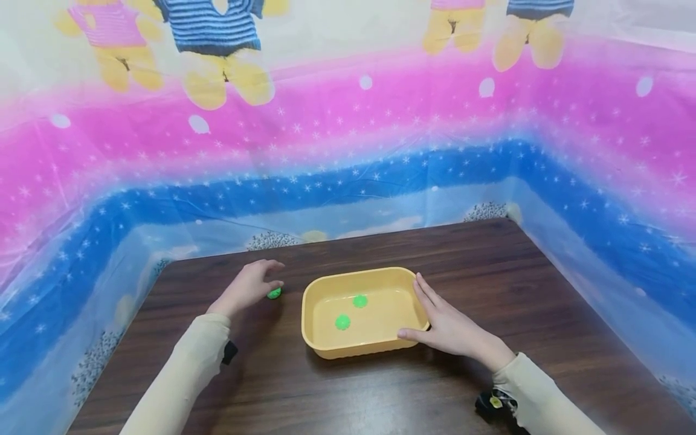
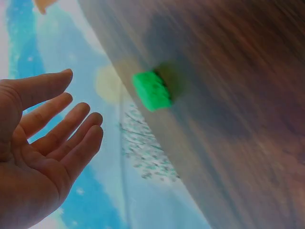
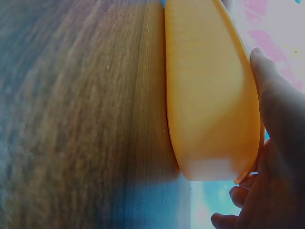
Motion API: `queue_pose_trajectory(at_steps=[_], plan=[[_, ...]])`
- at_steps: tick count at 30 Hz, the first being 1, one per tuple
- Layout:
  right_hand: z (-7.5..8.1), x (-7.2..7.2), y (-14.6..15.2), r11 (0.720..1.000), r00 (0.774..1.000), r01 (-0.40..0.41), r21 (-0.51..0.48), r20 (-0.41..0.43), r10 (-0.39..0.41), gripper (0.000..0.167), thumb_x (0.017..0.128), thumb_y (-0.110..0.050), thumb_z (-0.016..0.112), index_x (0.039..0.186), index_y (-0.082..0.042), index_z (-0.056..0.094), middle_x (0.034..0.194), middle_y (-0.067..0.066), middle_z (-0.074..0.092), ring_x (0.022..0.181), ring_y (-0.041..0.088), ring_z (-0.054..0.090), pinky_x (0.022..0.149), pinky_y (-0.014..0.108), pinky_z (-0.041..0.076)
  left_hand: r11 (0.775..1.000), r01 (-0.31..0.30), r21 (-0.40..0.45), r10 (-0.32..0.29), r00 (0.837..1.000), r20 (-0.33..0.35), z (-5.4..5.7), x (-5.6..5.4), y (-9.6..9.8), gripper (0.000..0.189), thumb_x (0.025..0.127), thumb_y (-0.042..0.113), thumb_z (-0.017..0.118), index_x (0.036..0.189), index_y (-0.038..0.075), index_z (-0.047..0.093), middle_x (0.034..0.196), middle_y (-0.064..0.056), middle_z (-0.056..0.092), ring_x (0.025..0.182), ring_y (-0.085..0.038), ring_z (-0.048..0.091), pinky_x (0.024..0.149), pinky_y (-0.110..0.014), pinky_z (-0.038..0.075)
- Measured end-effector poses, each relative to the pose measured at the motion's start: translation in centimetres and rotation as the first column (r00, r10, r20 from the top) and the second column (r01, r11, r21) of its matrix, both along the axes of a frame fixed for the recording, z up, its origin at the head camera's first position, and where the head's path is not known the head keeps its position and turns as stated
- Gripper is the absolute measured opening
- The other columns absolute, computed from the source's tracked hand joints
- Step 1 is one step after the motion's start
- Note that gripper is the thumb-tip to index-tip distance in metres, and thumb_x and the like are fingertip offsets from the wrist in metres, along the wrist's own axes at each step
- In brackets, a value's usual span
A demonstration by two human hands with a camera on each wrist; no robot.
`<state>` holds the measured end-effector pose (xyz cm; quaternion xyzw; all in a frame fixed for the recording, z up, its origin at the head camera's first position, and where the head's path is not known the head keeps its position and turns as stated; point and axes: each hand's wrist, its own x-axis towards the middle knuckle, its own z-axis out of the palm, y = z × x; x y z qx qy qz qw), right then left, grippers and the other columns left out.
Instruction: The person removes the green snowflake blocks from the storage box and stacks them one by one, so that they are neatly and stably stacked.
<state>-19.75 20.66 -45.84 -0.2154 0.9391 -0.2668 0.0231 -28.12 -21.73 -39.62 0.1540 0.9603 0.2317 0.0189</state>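
A yellow plastic basin [image 1: 359,349] stands on the table with two small green scalloped pieces in it, one nearer [image 1: 342,322] and one farther back [image 1: 360,301]. Left of the basin, a third small green piece [image 2: 151,90] lies on the tabletop. Over that piece hovers my left hand [image 1: 251,285]; in the left wrist view its fingers are spread and relaxed, apart from the piece, with nothing in them. My right hand [image 1: 454,326] rests on the basin's right end, fingers extended along the end rim and thumb on the near rim.
A dark wood-grain table [image 1: 370,399] carries everything. Behind it and along both sides hangs a printed pink and blue sheet [image 1: 326,139] with cartoon bears. Black wrist devices show at the left cuff [image 1: 229,353] and the right cuff [image 1: 489,406].
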Motion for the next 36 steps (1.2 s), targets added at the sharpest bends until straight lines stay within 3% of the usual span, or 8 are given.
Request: queue_pose_trajectory(at_steps=[8, 19, 28, 36], plan=[[-0.3, 0.1, 0.2, 1.0, 1.0, 0.007, -0.004, -0.007, -0.007, 0.111, 0.088, -0.073, 0.058, 0.162, -0.007, 0.007, 0.169, 0.007, -0.006, 0.149, 0.034, 0.023, 0.112, 0.053, 0.037, 0.997, 0.083, -0.012, -0.083, 0.995, -0.061, 2.0, 0.7, 2.3, 0.047, 0.097, 0.022, 0.069, 0.139, 0.003, 0.058, 0.136, -0.016, 0.059, 0.124, -0.037, 0.057, 0.098, -0.054, 0.049], [-0.2, 0.3, 0.4, 1.0, 1.0, 0.006, 0.004, 0.001, -0.006, 0.114, 0.087, -0.076, 0.055, 0.162, -0.007, 0.006, 0.169, 0.005, -0.008, 0.149, 0.034, 0.022, 0.112, 0.052, 0.036, 0.992, 0.127, 0.017, -0.125, 0.986, -0.109, 4.1, 2.6, 4.6, 0.046, 0.098, 0.025, 0.069, 0.139, 0.008, 0.059, 0.139, -0.014, 0.058, 0.131, -0.036, 0.052, 0.103, -0.055, 0.046], [-0.3, 0.2, 0.3, 1.0, 1.0, 0.0, -0.001, -0.013, 0.0, 0.112, 0.088, -0.072, 0.059, 0.162, -0.007, 0.006, 0.169, 0.007, -0.006, 0.149, 0.033, 0.024, 0.111, 0.052, 0.038, 0.976, 0.219, -0.006, -0.217, 0.963, -0.161, 4.4, 3.2, 7.3, 0.043, 0.097, 0.023, 0.07, 0.136, 0.008, 0.062, 0.137, -0.011, 0.06, 0.127, -0.031, 0.057, 0.104, -0.052, 0.046], [0.0, 0.1, 0.0, 1.0, 1.0, -0.001, 0.004, -0.007, 0.001, 0.113, 0.087, -0.074, 0.058, 0.162, -0.009, 0.004, 0.168, 0.001, -0.01, 0.15, 0.031, 0.021, 0.113, 0.05, 0.036, 0.956, 0.292, -0.027, -0.293, 0.944, -0.151, 3.5, 3.1, 9.2, 0.04, 0.096, 0.02, 0.071, 0.134, 0.008, 0.064, 0.132, -0.009, 0.063, 0.122, -0.028, 0.06, 0.101, -0.047, 0.049]])
